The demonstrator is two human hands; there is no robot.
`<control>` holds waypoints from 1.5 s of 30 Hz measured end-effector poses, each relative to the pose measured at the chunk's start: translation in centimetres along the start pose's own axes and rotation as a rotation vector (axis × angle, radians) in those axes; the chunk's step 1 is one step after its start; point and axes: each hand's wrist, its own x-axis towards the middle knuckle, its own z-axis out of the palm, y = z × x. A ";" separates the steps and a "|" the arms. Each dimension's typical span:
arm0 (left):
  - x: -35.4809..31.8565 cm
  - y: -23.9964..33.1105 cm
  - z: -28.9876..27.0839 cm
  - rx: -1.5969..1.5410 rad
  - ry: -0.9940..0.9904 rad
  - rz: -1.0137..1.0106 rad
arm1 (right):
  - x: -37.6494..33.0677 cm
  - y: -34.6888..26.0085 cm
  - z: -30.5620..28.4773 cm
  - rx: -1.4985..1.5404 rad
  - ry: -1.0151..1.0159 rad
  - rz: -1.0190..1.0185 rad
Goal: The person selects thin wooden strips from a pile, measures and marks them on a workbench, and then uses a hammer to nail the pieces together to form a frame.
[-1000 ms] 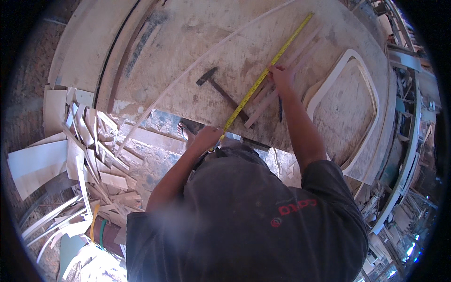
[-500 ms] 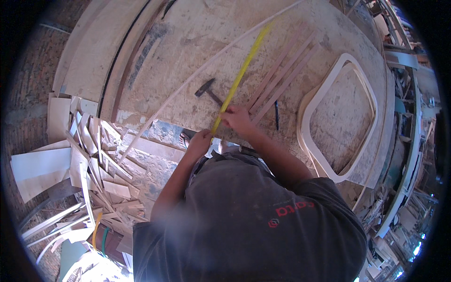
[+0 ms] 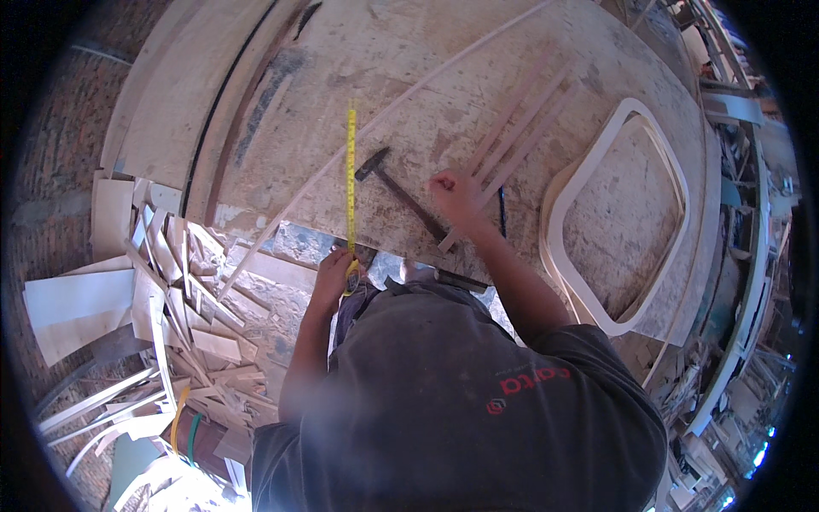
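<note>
My left hand is closed around the case of a yellow tape measure at the near edge of the wooden workbench. Its blade sticks out straight across the bench, free at the far end. My right hand rests on the bench with loosely curled fingers and holds nothing. It lies between a hammer on its left and several thin wood strips on its right. A long thin curved strip crosses the bench beneath the blade.
A pale rounded wooden frame lies on the right of the bench. A heap of wood offcuts covers the floor at the left. A dark pencil-like tool lies beside my right wrist. Cluttered shelving runs along the right.
My right hand let go of the tape's far end and drew back toward me onto the bench. The blade shortened and swung left, from a diagonal to nearly straight ahead.
</note>
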 end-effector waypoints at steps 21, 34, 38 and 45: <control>0.1 -0.8 -5.0 -0.258 0.016 -0.002 | 2.4 2.3 -2.2 -0.549 0.323 0.014; 0.8 1.0 -11.1 0.058 -0.128 0.087 | 2.9 3.2 0.1 -0.653 0.321 0.057; -0.4 2.3 -14.7 0.055 -0.186 0.064 | 2.1 -0.8 1.3 -0.376 0.310 0.248; 1.2 1.1 -20.7 0.085 -0.196 0.127 | 0.0 -4.2 5.6 0.408 0.193 0.427</control>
